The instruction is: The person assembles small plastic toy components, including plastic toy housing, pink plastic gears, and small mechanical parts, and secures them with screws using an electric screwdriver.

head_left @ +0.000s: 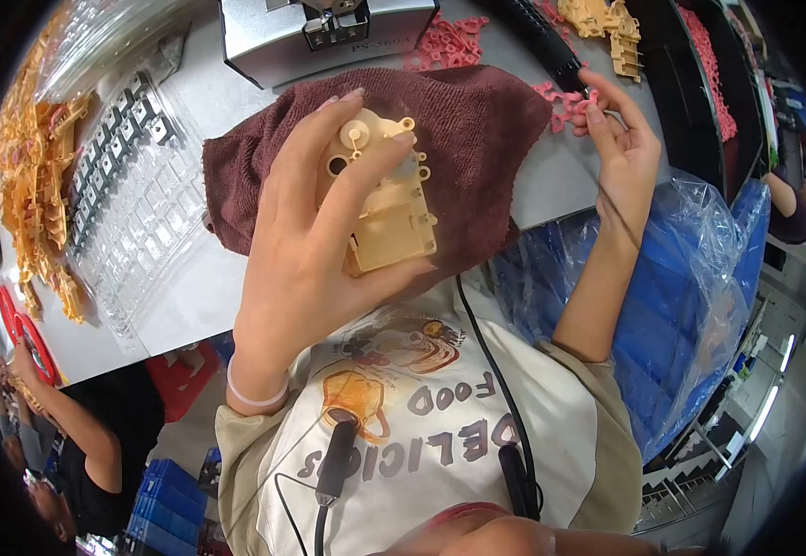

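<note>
My left hand [306, 218] is wrapped round a pale yellow plastic housing [394, 227], which has a round boss, small ring lugs and a box-shaped lower part. Beneath it spreads a dark maroon cloth [477, 139]. Off to the right, my right hand [621, 139] pinches a small pink plastic piece [590, 100] between thumb and forefinger. More pink pieces [560, 109] lie on the table beside those fingertips, at the cloth's right edge.
A silver machine [329, 42] stands at the back, with a pink heap [449, 44] beside it and a black ribbed tube [537, 37]. At left are a clear tray [139, 236] of small metal parts and piled yellow mouldings [37, 185]. A blue plastic-lined bin [672, 278] is at right.
</note>
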Tool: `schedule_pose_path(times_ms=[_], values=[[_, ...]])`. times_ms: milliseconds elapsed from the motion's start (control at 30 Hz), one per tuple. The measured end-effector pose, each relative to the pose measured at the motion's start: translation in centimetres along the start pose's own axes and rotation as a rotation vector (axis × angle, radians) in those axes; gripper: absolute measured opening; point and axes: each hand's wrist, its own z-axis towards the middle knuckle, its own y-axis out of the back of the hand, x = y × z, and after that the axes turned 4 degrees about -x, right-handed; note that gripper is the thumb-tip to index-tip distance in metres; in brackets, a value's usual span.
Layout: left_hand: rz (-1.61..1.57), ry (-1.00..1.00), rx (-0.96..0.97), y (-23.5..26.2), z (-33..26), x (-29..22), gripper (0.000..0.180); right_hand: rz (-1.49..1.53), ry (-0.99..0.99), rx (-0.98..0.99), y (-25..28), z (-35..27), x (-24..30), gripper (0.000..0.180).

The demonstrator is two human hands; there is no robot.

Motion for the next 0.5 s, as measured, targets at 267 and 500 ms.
schedule_pose_path(times_ms=[267, 500], values=[[0.035, -0.08, -0.009, 0.1, -0.1, 0.3, 0.087, 0.042, -0.103, -0.012, -0.4, 0.1, 0.7, 0.017], [-0.009, -0.081, -0.03, 0.0, 0.0, 0.6, 0.1, 0.444, -0.074, 0.261, -3.1, -1.8, 6.0, 0.015]])
